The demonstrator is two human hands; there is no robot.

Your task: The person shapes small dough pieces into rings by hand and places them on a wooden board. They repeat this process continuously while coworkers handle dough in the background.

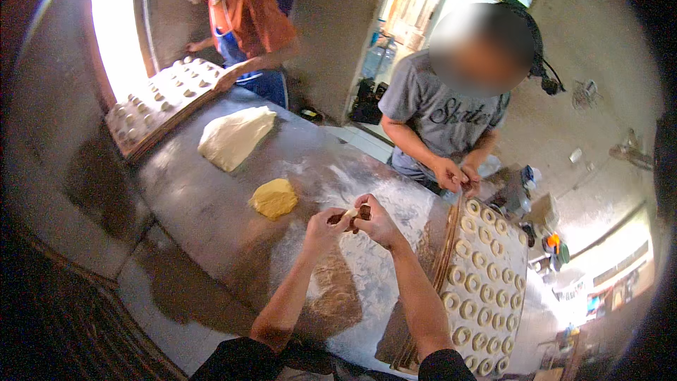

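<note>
Above the floured part of the table (377, 268), my left hand (325, 231) and my right hand (378, 224) meet with bent fingers. Both pinch a small pale piece of dough (351, 213). Dark brown patches show among the fingers; whether they are filling or shadow I cannot make out. A yellow lump of dough (274, 199) lies on the table just left of my hands. Farther back rests a large, pale slab of dough (236, 137).
Ring-shaped dough pieces fill a tray (443, 268) along the right side. Across the table, a co-worker in grey (451, 109) works with both hands near its far end. At the far left, another person in orange (255, 25) holds a tray (149, 132) of small dough balls.
</note>
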